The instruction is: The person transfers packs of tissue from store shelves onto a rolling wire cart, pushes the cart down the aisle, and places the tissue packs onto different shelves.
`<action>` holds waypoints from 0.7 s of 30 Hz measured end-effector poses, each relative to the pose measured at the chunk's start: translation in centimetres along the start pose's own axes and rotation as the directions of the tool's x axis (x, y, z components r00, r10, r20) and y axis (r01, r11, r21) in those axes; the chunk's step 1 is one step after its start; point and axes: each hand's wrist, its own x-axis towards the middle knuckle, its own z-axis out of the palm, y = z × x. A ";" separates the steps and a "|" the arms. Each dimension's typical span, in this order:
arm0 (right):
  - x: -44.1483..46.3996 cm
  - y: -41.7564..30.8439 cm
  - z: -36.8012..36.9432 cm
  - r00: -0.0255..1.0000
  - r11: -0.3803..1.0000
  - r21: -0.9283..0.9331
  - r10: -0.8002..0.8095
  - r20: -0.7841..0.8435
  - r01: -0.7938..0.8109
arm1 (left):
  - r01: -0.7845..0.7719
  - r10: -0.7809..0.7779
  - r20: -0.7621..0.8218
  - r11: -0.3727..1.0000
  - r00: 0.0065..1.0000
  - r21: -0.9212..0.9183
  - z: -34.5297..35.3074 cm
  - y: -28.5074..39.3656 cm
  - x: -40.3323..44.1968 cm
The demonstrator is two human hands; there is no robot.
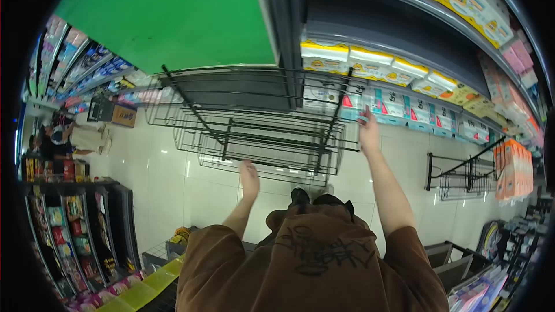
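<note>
A black wire display rack (272,133) with several tiers of baskets stands before me, in front of a green panel and grey shelving. My left hand (250,180) is at its near lower edge, fingers stretched toward the wires; whether they touch is unclear. By the rack's right end is my right hand (368,132), raised, its fingers apart and slightly bent. I see no wire clearly inside either hand.
Shelves of yellow-and-white packs (399,69) rise ahead to the right. Another black wire rack (468,170) stands at right beside orange packs (513,167). Left are snack shelves (72,231), a cardboard box (123,115) and a person (69,137) farther off.
</note>
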 end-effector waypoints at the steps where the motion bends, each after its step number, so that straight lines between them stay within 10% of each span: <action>1: 0.4 0.6 1.4 0.998 0.993 -0.103 -0.065 0.012 0.065 | -0.064 0.069 0.140 0.997 0.988 -0.037 2.6 -1.3 -2.7; 5: -0.8 -5.9 4.6 0.975 0.946 -0.239 -0.203 0.093 0.219 | -0.003 0.027 0.594 0.999 0.804 -0.042 9.9 -2.3 -11.0; 8: -2.0 -10.2 1.0 0.833 0.911 0.106 0.310 0.459 -0.398 | -0.009 0.022 0.679 1.000 0.734 -0.024 13.3 -0.4 -11.8; 12: -4.9 -0.2 -1.9 0.802 0.996 -0.003 0.070 0.594 -0.084 | -0.003 0.030 0.749 0.999 0.661 -0.038 15.1 5.2 -10.4; 14: -8.3 6.9 -6.9 0.792 0.994 -0.110 0.052 0.608 0.019 | -0.307 0.268 0.736 0.948 0.621 -0.087 17.0 1.2 -9.7; 16: -12.5 14.8 -13.6 0.703 0.932 -0.341 0.325 0.633 -0.123 | 0.136 -0.106 0.732 0.991 0.673 0.018 17.6 3.1 -9.1; 20: -21.0 26.9 -32.0 0.536 0.706 -0.707 0.614 0.579 -0.044 | 0.490 -0.567 0.575 0.817 0.590 0.304 20.0 6.1 -12.2; 21: -22.6 26.3 -36.2 0.578 0.601 -0.716 0.743 0.337 -0.355 | 0.595 -0.642 0.557 0.747 0.527 0.298 22.3 3.3 -13.0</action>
